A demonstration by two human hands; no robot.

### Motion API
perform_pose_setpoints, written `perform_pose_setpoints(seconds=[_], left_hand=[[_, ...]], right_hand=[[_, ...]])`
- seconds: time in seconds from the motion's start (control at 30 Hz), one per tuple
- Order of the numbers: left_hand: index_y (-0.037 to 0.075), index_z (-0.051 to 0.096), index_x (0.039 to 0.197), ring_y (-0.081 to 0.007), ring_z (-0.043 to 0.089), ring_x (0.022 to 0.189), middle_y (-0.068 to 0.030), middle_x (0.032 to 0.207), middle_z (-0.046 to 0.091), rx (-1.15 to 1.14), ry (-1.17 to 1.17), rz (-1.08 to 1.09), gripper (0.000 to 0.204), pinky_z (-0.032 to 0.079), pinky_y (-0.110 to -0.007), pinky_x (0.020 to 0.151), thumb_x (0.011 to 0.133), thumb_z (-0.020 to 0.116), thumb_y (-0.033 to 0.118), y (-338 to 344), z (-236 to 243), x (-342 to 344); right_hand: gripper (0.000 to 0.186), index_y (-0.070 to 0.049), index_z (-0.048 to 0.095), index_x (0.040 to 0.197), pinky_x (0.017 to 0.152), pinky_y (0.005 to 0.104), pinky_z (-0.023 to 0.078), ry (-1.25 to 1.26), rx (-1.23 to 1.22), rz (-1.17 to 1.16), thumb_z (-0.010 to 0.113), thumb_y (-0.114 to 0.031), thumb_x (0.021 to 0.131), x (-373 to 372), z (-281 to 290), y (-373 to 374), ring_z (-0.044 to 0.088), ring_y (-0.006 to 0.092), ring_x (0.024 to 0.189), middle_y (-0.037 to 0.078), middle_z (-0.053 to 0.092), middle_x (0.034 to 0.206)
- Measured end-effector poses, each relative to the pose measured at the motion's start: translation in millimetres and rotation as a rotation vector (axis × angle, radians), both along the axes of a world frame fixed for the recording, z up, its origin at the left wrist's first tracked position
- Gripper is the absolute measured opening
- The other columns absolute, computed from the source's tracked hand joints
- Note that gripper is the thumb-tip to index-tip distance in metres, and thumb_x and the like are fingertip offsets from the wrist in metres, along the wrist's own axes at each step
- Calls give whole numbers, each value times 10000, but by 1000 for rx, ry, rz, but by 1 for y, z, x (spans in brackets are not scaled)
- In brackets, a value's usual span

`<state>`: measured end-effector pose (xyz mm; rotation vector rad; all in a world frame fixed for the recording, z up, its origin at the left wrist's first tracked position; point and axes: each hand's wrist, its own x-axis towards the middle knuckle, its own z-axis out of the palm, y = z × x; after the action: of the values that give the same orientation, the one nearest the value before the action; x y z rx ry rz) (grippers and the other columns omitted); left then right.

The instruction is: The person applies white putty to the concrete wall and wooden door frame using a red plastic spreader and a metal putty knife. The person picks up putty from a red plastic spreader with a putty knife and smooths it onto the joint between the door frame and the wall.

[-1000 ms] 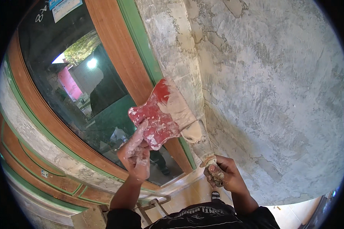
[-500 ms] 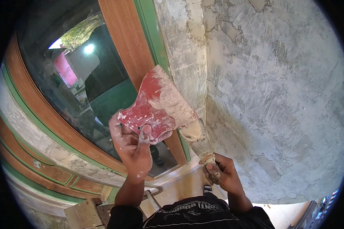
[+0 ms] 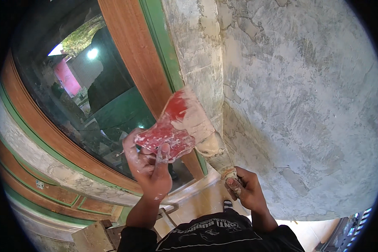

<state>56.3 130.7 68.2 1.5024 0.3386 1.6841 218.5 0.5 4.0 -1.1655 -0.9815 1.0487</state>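
Now the left hand (image 3: 149, 168), grip clenched on the red board (image 3: 174, 126), sits higher; right hand (image 3: 248, 189) still clasps the putty knife (image 3: 220, 157).

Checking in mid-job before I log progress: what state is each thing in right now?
Left hand: gripping the red board.
Red board: held tilted, smeared with putty.
Right hand: closed on the putty knife's handle.
Putty knife: blade caked with putty.
Wall: patchily plastered.
Window: closed, glass dusty.

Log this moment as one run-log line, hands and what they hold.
left hand: holds red plaster board | right hand: grips putty knife, blade on the board | plastered wall ahead
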Motion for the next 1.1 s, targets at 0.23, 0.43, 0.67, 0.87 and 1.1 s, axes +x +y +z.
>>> perform_pose_setpoints(seconds=[0.23,0.43,0.67,0.87,1.1], left_hand=[[-45,307,1221,-152,563,903,-134,1032,509,62,130,58,480,484,-248,746,832,587,-19,-7,-15,4],[-49,291,1244,-181,558,971,-145,1065,520,24,109,-17,473,483,-281,812,849,551,-35,-6,-23,9],[-59,325,1237,-180,563,989,-156,1107,540,-125,48,-55,466,482,-284,832,836,563,-50,1,-16,3],[-61,364,1216,-148,563,979,-131,1086,548,-214,212,-83,387,467,-270,849,857,508,-53,-12,-22,4],[-51,371,1197,-137,552,982,-111,1064,549,-306,215,-185,360,469,-255,826,860,498,-48,-6,-31,2]], right_hand=[[173,16,581,931,463,221,315,-29,-20,-2,536,-151,914,4,2,2,412,48,507,-23,482,595],[222,29,563,909,415,214,303,17,0,10,512,-185,929,5,-2,6,394,51,459,-8,477,589],[225,22,596,980,514,236,329,-110,-65,37,538,-186,917,6,-6,1,404,62,577,-11,489,622],[217,18,594,987,509,241,330,-9,-83,25,533,-179,920,5,-4,8,401,60,569,-13,499,628],[201,8,594,964,478,223,327,45,-39,8,524,-177,927,5,4,13,416,49,531,-25,475,601]])
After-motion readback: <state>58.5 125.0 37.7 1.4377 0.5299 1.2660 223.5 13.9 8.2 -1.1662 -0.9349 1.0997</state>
